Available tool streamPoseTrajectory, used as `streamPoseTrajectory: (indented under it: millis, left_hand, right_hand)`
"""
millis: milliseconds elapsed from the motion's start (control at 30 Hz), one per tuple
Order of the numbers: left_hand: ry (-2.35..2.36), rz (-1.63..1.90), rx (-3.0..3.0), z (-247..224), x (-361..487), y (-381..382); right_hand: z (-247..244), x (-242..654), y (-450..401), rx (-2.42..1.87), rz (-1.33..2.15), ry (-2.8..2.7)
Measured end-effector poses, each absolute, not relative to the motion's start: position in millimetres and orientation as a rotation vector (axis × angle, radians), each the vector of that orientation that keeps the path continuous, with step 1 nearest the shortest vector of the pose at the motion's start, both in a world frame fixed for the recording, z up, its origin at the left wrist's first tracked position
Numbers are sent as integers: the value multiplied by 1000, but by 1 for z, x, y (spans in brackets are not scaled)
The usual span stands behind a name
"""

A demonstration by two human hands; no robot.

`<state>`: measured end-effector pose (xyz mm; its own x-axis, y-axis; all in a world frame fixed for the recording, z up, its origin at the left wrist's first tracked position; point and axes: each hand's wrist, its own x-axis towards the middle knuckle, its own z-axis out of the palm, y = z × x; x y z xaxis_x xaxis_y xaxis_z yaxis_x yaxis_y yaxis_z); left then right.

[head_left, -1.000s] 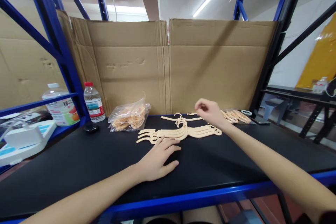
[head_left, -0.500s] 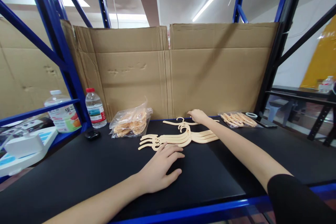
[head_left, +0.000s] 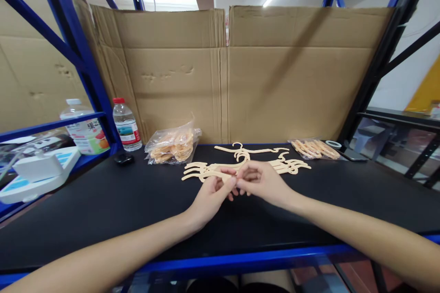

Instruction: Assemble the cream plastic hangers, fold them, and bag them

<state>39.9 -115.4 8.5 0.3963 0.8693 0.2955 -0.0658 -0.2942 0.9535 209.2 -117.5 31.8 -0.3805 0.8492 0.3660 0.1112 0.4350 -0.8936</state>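
L hand (head_left: 210, 199): pinching hanger pc (head_left: 218, 174) | R hand (head_left: 267, 186): curled nr L's, can't tell if gripping

Centre: flat, hook-topped plastic hangers (head_left: 213, 168), plain cream. Lower frame: smooth tabletop (head_left: 144, 206), solid black; metal edge rail (head_left: 240, 260), bright blue. Left of centre: clear plastic bag (head_left: 173, 144), pale orange-peach contents. Further left: clear, red-capped plastic bottle (head_left: 126, 126), label blue above red. Upper right: brown cardboard panel (head_left: 305, 87), darker diagonal band.
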Motion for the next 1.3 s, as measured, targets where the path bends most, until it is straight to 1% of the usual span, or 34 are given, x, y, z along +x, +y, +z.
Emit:
streamPoseTrajectory:
  millis: [33, 100, 200, 267, 300, 467, 600, 700, 833, 967, 1100, 1300]
  left_hand:
    - [731, 1127, 1562, 9, 39, -116]
    - [739, 1169, 1489, 11, 35, -117]
    - [781, 1212, 1366, 11, 30, -113]
    - [816, 1217, 1327, 11, 29, -109]
    - [830, 1217, 1327, 11, 28, -108]
    - [856, 1236, 1370, 14, 27, -108]
    - [896, 1262, 1400, 20, 24, -111]
    - [905, 1282, 1388, 23, 21, -110]
    - [872, 1316, 1358, 27, 17, -108]
    - [842, 1381, 1316, 31, 11, -104]
    - [788, 1385, 1221, 27, 5, -96]
    - [733, 1281, 1072, 14, -3, -91]
  right_hand:
    - [30, 205, -118, -828, 1024, -1829]
    - [33, 204, -107, -842, 888, -1944]
    - [44, 220, -66, -959, 508, -2068]
    - [48, 237, -29, -1156, 202, -2158]
    - [47, 246, -10, -1212, 161, -2182]
    - [28, 271, 52, -1348, 174, -2285]
    - [17, 271, 64, -1363, 174, -2317]
    - [22, 272, 62, -1358, 108, -2267]
    - [44, 276, 41, -1292, 7, -2177]
    - [58, 282, -5, -1166, -18, -2139]
    - [52, 286, -51, -974, 131, -2110]
    - [36, 281, -85, -913, 290, -2110]
